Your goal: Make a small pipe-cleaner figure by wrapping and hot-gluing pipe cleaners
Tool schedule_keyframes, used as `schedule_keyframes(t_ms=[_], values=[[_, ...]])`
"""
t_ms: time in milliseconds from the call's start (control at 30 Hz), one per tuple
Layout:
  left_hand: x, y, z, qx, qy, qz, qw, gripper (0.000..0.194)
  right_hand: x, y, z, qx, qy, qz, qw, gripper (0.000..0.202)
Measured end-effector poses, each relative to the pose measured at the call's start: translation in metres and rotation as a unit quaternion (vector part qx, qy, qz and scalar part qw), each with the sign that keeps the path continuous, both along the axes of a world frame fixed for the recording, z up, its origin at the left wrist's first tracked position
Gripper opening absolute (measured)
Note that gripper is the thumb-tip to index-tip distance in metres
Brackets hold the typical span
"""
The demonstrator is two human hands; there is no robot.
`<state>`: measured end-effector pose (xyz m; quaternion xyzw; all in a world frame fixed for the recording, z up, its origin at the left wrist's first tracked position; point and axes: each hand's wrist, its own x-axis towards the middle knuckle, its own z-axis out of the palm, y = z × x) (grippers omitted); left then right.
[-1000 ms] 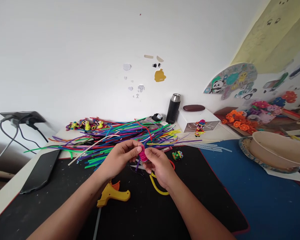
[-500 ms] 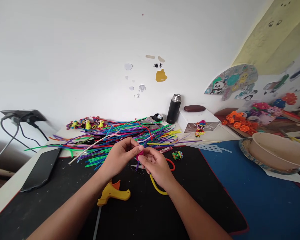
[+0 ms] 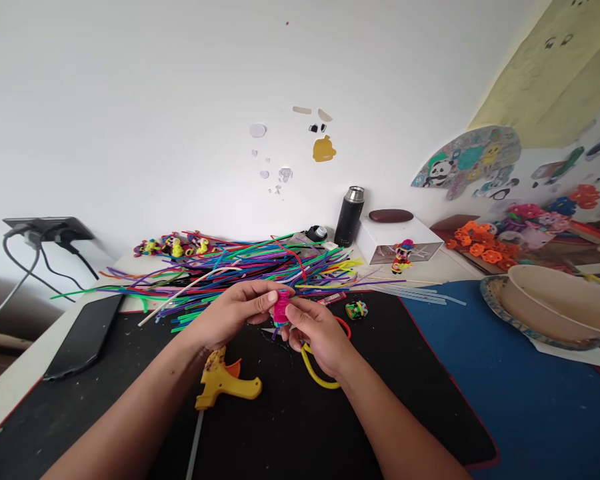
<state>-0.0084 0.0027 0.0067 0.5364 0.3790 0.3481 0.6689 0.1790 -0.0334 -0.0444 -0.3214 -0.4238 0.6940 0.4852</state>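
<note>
Between my two hands is a small bright pink pipe-cleaner piece (image 3: 281, 309), with a bit of purple sticking out at its lower end. My left hand (image 3: 243, 310) pinches it from the left with thumb and fingers. From the right, my right hand (image 3: 314, 330) grips its lower side, thumb across the front. Scissors with red and yellow handles (image 3: 316, 375) lie partly hidden beneath my right hand. A yellow glue gun (image 3: 230, 383) with a glue stick (image 3: 195, 443) in it rests below my left wrist.
Behind my hands spreads a pile of coloured pipe cleaners (image 3: 250, 267). A phone (image 3: 84, 337) lies at the left. Small figures (image 3: 173, 245), a black flask (image 3: 350, 217), a white box (image 3: 405, 241) and a large bowl (image 3: 555, 307) stand around. A small green-yellow piece (image 3: 357, 310) sits on the black mat (image 3: 410, 400).
The pink piece has been turned and shows more of itself between the fingers. My left hand has moved slightly left and down, and its grip has shifted.
</note>
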Motion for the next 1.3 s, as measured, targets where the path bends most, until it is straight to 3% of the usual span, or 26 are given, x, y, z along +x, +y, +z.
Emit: schedule_keyframes(t_ms=[267,700,900,1100,1300], values=[[-0.001,0.004,-0.006,0.021,-0.005,0.037,0.999,0.047,-0.001,0.003,-0.004,0.009,-0.007,-0.025,1.000,0.045],[-0.002,0.002,-0.001,0.132,0.151,-0.039,0.979,0.040,-0.002,0.006,-0.012,0.056,-0.105,-0.036,0.992,0.045],[-0.001,-0.001,-0.001,0.212,0.230,-0.005,0.950,0.043,-0.002,0.007,-0.019,0.101,-0.143,-0.063,0.983,0.035],[0.003,0.000,-0.010,0.215,0.187,0.025,0.958,0.040,-0.001,0.010,-0.026,0.161,-0.202,-0.096,0.961,0.024],[0.008,-0.002,-0.012,0.168,0.146,0.048,0.974,0.040,0.003,0.011,-0.020,0.162,-0.218,-0.110,0.956,0.026]])
